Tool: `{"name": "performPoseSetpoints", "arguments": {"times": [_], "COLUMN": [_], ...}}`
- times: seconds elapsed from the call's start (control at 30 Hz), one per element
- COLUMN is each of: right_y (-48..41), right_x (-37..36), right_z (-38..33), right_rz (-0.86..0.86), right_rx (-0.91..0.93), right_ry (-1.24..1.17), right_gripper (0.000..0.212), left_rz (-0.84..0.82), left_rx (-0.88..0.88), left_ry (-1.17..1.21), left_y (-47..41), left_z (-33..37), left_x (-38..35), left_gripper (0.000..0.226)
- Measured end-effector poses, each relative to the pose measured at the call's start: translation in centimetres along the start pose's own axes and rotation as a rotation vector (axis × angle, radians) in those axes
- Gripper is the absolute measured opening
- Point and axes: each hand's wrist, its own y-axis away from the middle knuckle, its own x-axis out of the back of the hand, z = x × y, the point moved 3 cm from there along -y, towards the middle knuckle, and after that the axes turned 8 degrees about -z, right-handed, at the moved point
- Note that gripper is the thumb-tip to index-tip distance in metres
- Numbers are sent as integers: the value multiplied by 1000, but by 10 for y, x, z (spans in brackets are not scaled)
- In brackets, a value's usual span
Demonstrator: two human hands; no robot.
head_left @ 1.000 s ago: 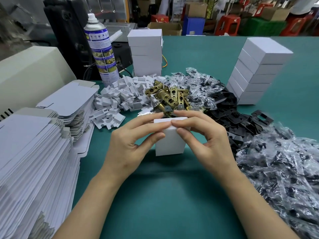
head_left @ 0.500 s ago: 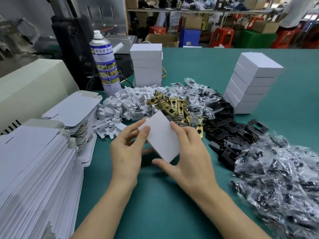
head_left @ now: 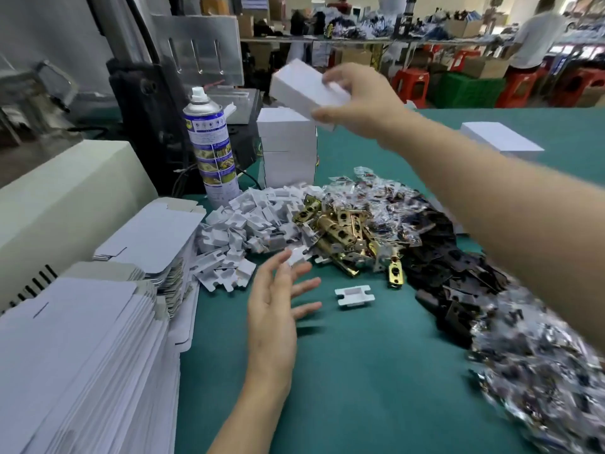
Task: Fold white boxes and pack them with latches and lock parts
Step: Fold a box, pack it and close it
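White box (head_left: 302, 88) in right hand (head_left: 358, 98), near stack (head_left: 288, 149)

Probably factory packing floor: parts heaps (head_left: 343, 231), benches (head_left: 425, 44).

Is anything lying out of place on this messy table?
One white plastic insert lies alone on the green mat, apart from the insert pile. A brass latch pokes out of the latch heap. Otherwise nothing odd; the right hand holds a white box.
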Motion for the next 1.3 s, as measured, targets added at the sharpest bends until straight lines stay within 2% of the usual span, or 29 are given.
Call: {"name": "performPoseSetpoints", "arguments": {"times": [0.27, 0.37, 0.5, 0.77, 0.9, 1.0, 1.07, 1.1, 1.13, 1.2, 1.3], "right_y": [-100, -111, -118, -115, -104, -90, -72, -60, -46, -17, 17], "right_x": [-14, -25, -33, -47, -49, -44, -49, -56, -67, -101, -169], "right_z": [1, 10, 24, 37, 39, 23, -3, -18, -35, -68, -98], "right_rz": [-288, -364, -403, -203, -110, 110, 247, 259, 224, 2, -392], "right_rx": [95, 71, 39, 35, 84, 216, 378, 476, 586, 790, 880], "right_ry": [183, 176, 53, -169, -88, 14, 96, 125, 157, 257, 514], "right_gripper": [50, 48, 49, 50, 51, 43, 36, 33, 30, 28, 42], "left_rz": [-127, -143, -152, -159, -152, -159, -166, -172, -178, -183, -186], "left_rx": [-53, -70, -75, -68, -64, -69, -61, -53, -49, -42, -28], "left_ry": [-137, -160, -171, -198, -219, -251, -286, -298, -307, -308, -285], "left_y": [8, 7, 5, 7, 6, 5, 5, 4, 4, 3, 3], "left_z": [-7, -8, -7, -5, -7, -8, -9, -10, -10, -11, -12], "left_x": [-10, -9, -9, -10, -8, -8, -8, -7, -7, -6, -7], "left_gripper": [17, 17, 17, 15, 18, 21, 18, 14, 10, 10, 15]}}
